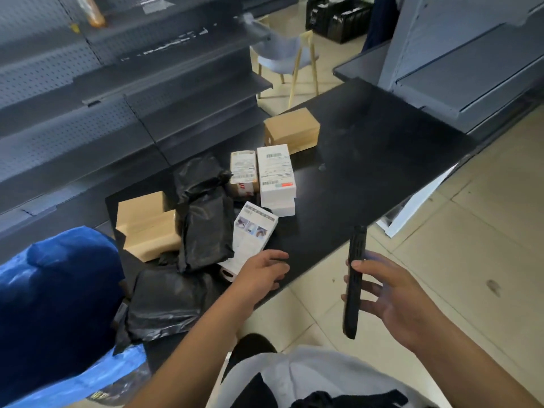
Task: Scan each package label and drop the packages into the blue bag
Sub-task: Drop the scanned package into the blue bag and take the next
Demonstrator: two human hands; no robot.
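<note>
Right hand [391, 301] gripping a black handheld scanner [354, 282] edge-on, left hand [262, 272] with loosely curled fingers resting on a white printed box [254, 235], blue bag [59, 304] at left of black table [382, 160]

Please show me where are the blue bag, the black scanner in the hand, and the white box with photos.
blue bag [59, 290]: head view, dark upper fabric.
black scanner [354, 278]: head view, middle of its edge.
white box with photos [253, 234]: head view, printed top face.

blue bag [59, 304] cropped left, labels unreadable — blurred
</note>
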